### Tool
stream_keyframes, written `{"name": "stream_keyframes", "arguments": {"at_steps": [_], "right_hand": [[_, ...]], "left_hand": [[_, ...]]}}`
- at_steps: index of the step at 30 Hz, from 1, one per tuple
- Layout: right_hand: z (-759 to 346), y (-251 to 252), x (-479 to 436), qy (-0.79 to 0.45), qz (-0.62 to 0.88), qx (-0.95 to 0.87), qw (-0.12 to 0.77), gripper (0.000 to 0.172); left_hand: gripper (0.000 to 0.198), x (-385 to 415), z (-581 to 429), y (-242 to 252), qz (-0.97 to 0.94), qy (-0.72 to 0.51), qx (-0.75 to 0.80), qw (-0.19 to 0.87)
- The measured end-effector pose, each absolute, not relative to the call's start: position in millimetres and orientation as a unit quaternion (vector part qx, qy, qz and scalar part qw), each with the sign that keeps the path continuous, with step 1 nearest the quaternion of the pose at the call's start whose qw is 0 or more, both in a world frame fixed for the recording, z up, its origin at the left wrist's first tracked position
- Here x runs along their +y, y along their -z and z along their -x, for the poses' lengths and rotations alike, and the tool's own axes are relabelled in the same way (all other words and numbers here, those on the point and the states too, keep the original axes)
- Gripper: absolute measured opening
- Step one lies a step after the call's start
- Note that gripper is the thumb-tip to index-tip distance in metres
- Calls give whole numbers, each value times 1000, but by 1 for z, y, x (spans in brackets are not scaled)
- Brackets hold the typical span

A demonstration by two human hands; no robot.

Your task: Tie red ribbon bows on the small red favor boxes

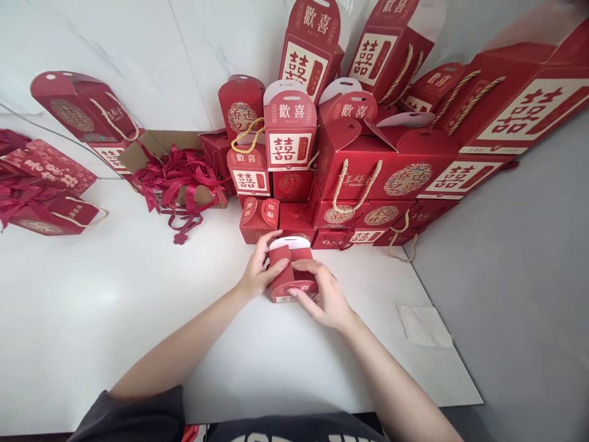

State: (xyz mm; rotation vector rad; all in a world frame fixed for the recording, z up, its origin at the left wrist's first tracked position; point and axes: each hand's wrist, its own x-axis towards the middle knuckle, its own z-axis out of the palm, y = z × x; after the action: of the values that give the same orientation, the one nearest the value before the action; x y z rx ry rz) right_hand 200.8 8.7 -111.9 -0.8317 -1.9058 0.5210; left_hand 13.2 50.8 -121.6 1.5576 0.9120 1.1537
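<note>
A small red paper gift box (281, 283) stands on the white table in front of me, its top partly unfolded. One flap lies folded across its left part, and a white-lined rounded flap rises at the back. My left hand (261, 270) grips the box's left side, thumb on the folded flap and fingers round the outer wall. With my right hand (327, 298) I pinch the rounded front flap, thumb outside and fingers curled over the opening. The box's inside is mostly hidden by my right fingers.
Stacked red gift boxes (386, 162) with rope handles stand close behind the box, against the wall. An open carton (156, 144) of dark red ribbons (184, 175) sits left of them. More red boxes (57, 212) lie far left. A white tissue (426, 325) lies at right.
</note>
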Motion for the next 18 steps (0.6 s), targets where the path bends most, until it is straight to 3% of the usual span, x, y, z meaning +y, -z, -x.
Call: {"name": "stream_keyframes", "arguments": {"at_steps": [3, 7, 10, 13, 18], "right_hand": [[-199, 114, 10, -184, 387, -751, 502, 38], [-196, 115, 15, -217, 428, -722, 499, 44], [-197, 117, 18, -248, 432, -717, 487, 41], [-199, 120, 19, -205, 429, -735, 483, 28], [-202, 125, 20, -135, 395, -773, 477, 25]], "left_hand": [[55, 55, -10, 122, -646, -471, 367, 475], [26, 57, -7, 126, -703, -478, 319, 419], [34, 55, -4, 130, -736, -491, 279, 374], [26, 49, -4, 133, -769, -482, 291, 302], [18, 47, -5, 128, -787, -474, 320, 233]]}}
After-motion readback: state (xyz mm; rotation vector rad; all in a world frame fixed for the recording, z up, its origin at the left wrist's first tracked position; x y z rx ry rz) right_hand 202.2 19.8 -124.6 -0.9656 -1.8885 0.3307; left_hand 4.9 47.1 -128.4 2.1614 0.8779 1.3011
